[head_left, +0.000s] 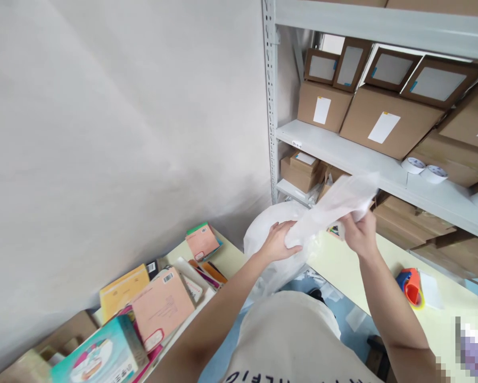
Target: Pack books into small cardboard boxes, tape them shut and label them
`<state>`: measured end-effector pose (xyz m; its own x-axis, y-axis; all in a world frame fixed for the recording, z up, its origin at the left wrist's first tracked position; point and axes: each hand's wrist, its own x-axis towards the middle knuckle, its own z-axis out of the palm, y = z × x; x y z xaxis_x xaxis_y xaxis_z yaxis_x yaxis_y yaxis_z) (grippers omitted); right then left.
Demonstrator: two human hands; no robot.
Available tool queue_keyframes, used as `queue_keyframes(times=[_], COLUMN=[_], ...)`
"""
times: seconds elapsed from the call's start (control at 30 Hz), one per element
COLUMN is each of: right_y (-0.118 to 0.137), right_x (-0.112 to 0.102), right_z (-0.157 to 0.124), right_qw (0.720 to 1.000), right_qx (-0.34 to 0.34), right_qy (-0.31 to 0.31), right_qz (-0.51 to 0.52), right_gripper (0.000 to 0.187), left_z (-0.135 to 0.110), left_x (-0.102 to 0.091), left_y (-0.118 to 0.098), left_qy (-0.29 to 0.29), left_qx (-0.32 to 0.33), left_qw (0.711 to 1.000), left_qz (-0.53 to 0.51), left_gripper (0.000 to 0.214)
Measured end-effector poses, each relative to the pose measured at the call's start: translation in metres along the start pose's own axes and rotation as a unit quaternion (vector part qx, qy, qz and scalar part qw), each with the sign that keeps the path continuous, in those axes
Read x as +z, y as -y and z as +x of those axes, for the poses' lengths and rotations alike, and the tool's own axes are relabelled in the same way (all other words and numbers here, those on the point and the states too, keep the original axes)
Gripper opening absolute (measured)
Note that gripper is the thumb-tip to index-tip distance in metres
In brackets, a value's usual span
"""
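A strip of translucent white packing wrap stretches between my two hands, its upper end blurred near the shelf edge. My left hand grips its lower left part, thumb on one side and fingers on the other. Higher up on the right, my right hand is closed around the bunched wrap. Behind and below my left hand, a large white roll of similar material stands between the two tables, with loose film hanging down from it. Whether the strip still joins the roll is hidden by my left hand.
Steel shelving with cardboard boxes and tape rolls rises ahead right. A red-and-blue tape dispenser lies on the right table. Books and pink packets crowd the left table. Scraps litter the floor.
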<state>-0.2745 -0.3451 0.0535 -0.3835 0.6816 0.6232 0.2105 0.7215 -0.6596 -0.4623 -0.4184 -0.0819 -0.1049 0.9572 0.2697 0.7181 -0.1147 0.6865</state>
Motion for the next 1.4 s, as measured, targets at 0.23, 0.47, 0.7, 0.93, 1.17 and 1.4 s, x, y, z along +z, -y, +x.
queue_keyframes(times=[0.23,0.47,0.7,0.93,1.17,1.4], right_y=[-0.011,-0.036,-0.06,-0.08,-0.107,-0.163], right_x=[-0.024,-0.06,-0.062,-0.088,-0.123,-0.151], right_z=[0.019,0.035,0.021,0.009,-0.06,-0.171], right_qw=[0.985,0.945,0.926,0.867,0.814,0.78], right_qx=[0.045,0.087,0.116,0.119,0.337,0.526], right_qy=[-0.168,-0.298,-0.347,-0.475,-0.467,-0.335], right_qz=[0.009,0.102,0.096,0.092,0.076,-0.059], right_gripper=[0.03,0.023,0.025,0.025,0.033,0.048], left_z=[0.018,0.041,0.053,0.052,0.077,0.15], left_x=[-0.003,-0.033,-0.078,-0.096,-0.021,0.016], left_y=[-0.003,0.035,0.096,0.006,-0.042,0.002], left_qy=[-0.07,0.066,-0.005,-0.395,0.045,0.294], left_qx=[-0.067,-0.071,-0.253,-0.003,-0.075,-0.107], left_qw=[0.992,0.994,0.954,0.911,0.977,0.936], left_qz=[-0.082,0.052,0.16,0.121,0.197,0.161], left_gripper=[0.045,0.046,0.014,0.071,0.067,0.055])
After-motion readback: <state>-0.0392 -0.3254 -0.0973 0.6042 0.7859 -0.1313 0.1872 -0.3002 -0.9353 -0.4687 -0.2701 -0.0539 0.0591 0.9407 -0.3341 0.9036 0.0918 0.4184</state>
